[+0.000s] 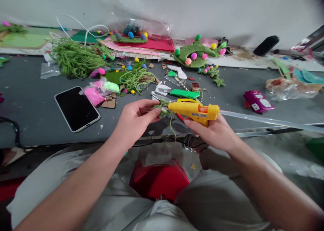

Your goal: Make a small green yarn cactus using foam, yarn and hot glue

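Observation:
Near the table's front edge, my left hand [138, 118] pinches a small piece wrapped in green yarn [164, 110]. A loose strand of yarn hangs down from it. My right hand [215, 131] is wrapped round the handle of a yellow glue gun [193, 110], whose nozzle points left and meets the small piece. A long clear glue stick [265, 120] sticks out of the gun's back to the right. Just behind the gun lies a green-handled cutter [184, 94].
A phone [77, 108] lies left, beside bags of pink clay [93, 94]. Farther back are a green yarn heap [76, 58] and a yarn-wrapped shape with coloured balls [193, 53]. A purple packet [258, 102] is at the right. A red stool [159, 182] stands below.

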Motion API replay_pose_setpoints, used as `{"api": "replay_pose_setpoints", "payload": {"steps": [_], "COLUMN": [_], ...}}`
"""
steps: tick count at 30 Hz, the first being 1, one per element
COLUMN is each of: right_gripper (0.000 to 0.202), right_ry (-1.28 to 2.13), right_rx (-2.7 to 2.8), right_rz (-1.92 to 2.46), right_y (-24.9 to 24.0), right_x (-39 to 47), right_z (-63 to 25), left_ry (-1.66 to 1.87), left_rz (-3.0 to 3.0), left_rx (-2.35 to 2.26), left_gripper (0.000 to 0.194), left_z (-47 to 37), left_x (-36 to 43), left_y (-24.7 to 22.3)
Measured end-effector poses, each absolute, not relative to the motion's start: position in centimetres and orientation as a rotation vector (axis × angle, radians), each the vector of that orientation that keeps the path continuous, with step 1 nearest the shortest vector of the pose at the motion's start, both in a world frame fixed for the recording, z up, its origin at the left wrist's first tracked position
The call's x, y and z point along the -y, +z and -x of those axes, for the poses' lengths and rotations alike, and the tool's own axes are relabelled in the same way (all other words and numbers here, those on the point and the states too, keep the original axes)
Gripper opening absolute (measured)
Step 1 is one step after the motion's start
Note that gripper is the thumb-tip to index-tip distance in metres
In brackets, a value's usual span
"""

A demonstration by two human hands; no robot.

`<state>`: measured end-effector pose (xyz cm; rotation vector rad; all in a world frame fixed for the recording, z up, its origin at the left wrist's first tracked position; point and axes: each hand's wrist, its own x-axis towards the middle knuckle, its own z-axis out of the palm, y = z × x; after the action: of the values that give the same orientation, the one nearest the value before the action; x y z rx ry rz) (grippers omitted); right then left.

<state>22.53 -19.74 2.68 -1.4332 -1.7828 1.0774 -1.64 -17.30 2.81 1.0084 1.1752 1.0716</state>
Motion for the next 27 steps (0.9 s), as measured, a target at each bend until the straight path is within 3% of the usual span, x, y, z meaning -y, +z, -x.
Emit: {"api": "replay_pose_setpoints", "payload": {"steps": [27], "right_gripper": [0.033], "right_ry": [1.051], "right_rx": [1.784], "right_rz": [1.469], "right_y": [3.06], "right_x": [19.73], "right_z": [-22.78], "left_ry": [1.093], "left_rz": [-1.025], "left_rx": [-1.175], "left_gripper": [0.032], "left_z": [1.85], "left_x": [17.06], "left_y": [2.64]}}
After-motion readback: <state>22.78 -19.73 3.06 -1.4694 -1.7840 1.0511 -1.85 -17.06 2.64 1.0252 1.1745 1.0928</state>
